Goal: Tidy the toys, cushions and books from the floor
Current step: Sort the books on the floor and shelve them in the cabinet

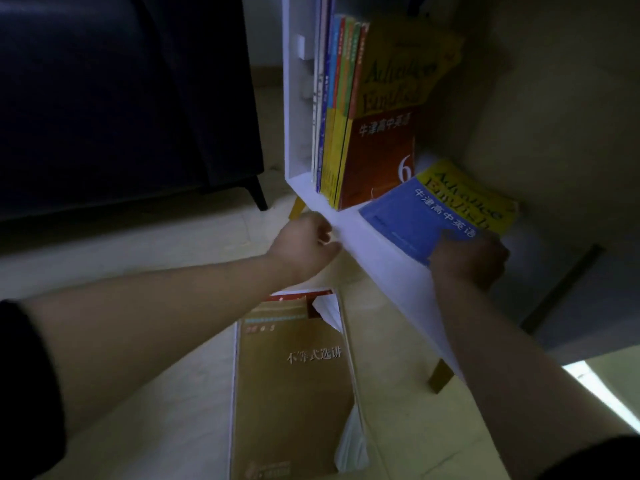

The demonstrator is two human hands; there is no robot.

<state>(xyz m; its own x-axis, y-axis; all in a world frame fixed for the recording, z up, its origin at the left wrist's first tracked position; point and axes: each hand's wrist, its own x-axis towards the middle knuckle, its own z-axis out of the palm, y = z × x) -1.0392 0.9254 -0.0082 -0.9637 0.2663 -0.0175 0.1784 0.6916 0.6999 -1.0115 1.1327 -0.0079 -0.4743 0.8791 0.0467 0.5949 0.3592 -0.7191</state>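
Observation:
A blue and yellow book (429,209) lies tilted on the bottom board of a white shelf (384,258). My right hand (467,258) grips its near edge. My left hand (304,244) has its fingers curled round the front lip of that board, at its left end. Several books (349,112) stand upright in the shelf's left part, the outermost orange with a "6". On the floor below my arms lies a stack of books with a brown-covered one (294,386) on top and a red one peeking out beneath.
A dark sofa (114,98) with a black leg stands to the left of the shelf. The shelf stands on yellow wooden legs (440,375) over a pale tiled floor (173,393). A grey panel (588,306) lies to the right.

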